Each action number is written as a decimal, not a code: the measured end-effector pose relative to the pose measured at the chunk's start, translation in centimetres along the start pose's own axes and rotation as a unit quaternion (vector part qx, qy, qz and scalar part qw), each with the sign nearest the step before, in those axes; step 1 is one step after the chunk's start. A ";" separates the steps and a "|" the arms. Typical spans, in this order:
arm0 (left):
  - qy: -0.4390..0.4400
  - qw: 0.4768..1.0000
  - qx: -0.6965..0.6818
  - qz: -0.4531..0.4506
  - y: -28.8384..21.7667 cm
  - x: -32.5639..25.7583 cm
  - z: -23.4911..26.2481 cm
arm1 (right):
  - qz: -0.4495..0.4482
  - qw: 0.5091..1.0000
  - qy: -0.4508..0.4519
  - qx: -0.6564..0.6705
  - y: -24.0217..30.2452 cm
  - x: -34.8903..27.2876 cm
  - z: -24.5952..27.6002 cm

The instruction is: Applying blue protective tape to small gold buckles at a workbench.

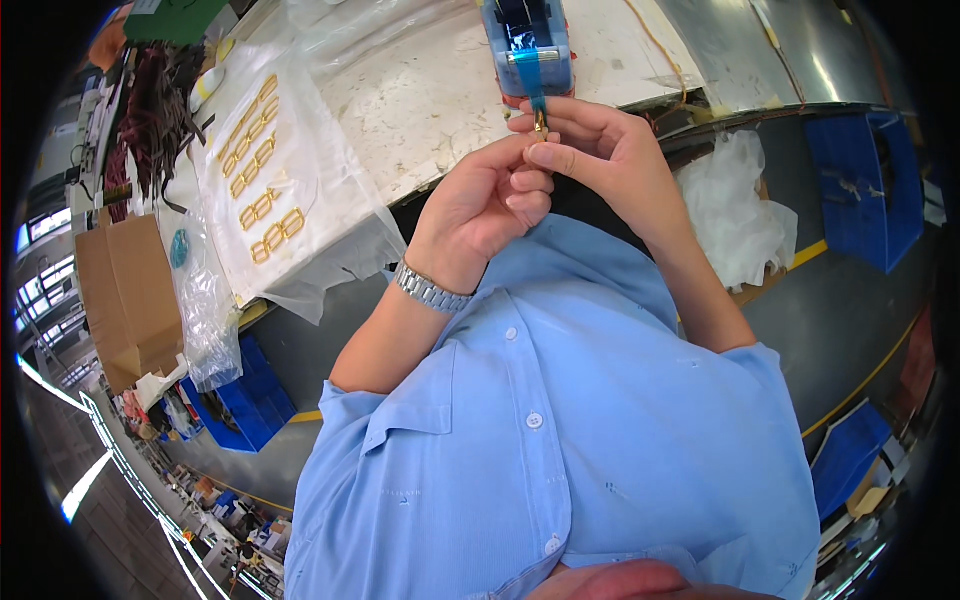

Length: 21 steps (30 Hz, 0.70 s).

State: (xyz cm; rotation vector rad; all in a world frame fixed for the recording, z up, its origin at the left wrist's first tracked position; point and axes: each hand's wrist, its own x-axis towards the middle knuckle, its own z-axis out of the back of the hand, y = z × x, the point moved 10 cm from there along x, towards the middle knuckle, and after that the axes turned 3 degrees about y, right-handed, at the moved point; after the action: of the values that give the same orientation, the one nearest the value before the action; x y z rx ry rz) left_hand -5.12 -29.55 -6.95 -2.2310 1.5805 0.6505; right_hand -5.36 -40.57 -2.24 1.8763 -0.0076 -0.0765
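Both my hands meet at the front edge of the white worktable [420, 130], just before a blue-grey tape dispenser [558, 72]. A strip of blue film tape [531, 75] runs from the dispenser down to my fingertips. Between them shows a small gold-coloured metal piece [540, 121], mostly hidden by the fingers. My left hand [490, 195], with a metal watch on its wrist, has its fingers curled and its fingertips pinched at the piece. My right hand [612, 150] pinches the piece and the tape end between thumb and fingers.
Gold rectangular buckles [258, 165] lie in rows on a white plastic sheet [330, 200] at the left. A cardboard box [130, 295] and a blue bin [245, 400] stand farther left. White bagged material [740, 205] and another blue bin [865, 190] are at the right.
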 end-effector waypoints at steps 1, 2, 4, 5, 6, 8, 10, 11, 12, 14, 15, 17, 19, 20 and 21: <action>-0.006 1.000 -0.019 -0.002 0.0 0.1 0.1 | 0.000 1.000 0.002 -0.001 0.0 0.0 -0.2; -0.005 1.000 -0.019 -0.005 0.1 0.1 -0.1 | -0.001 1.000 -0.008 -0.012 0.1 -0.1 -0.2; -0.021 0.999 -0.019 -0.023 0.2 -0.2 -0.1 | -0.001 1.000 -0.016 -0.024 0.3 -0.3 -0.3; -0.019 0.999 -0.018 -0.024 0.4 -0.6 -0.1 | -0.007 0.999 -0.026 -0.019 0.3 -0.3 -0.1; -0.028 0.988 0.131 -0.077 -0.4 -1.2 -0.2 | -0.013 0.999 -0.037 -0.013 0.3 -0.3 0.1; -0.036 0.951 0.278 -0.131 -0.4 -2.7 -0.8 | -0.021 0.999 -0.030 0.007 0.3 -0.5 -0.2; -0.106 0.722 0.551 -0.404 -3.4 -6.4 -3.9 | -0.029 0.999 -0.031 0.027 0.1 -0.8 -0.4; -0.105 0.673 0.569 -0.461 -3.6 -7.4 -4.7 | -0.029 0.998 -0.033 0.042 0.1 -0.9 -0.7; -0.104 0.672 0.570 -0.461 -3.6 -7.2 -4.8 | -0.029 0.997 -0.035 0.056 0.2 -1.1 -0.9; -0.070 0.455 0.681 -0.569 -2.9 -8.6 -8.4 | -0.027 0.997 -0.042 0.055 0.5 -1.3 -0.9; -0.069 0.454 0.681 -0.570 -3.1 -8.3 -8.3 | -0.026 0.997 -0.047 0.054 0.6 -1.3 -0.8; -0.054 0.383 0.705 -0.595 -2.6 -8.4 -9.0 | -0.028 0.997 -0.052 0.046 0.5 -1.2 -0.7; -0.058 0.387 0.713 -0.582 -2.7 -8.2 -9.1 | -0.032 0.997 -0.059 0.038 0.2 -1.1 -0.5; -0.065 0.391 0.721 -0.569 -2.9 -8.0 -9.0 | -0.026 0.997 -0.061 0.039 0.1 -0.9 -0.5; -0.063 0.391 0.722 -0.567 -3.0 -7.9 -9.2 | -0.021 0.997 -0.061 0.039 0.1 -0.7 -0.5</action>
State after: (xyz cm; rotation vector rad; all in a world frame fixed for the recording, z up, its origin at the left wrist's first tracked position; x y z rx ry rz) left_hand -2.93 -26.97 5.10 -1.0490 -0.1563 -0.7640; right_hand -6.05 -40.12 -1.95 1.9476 -0.0567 -0.2229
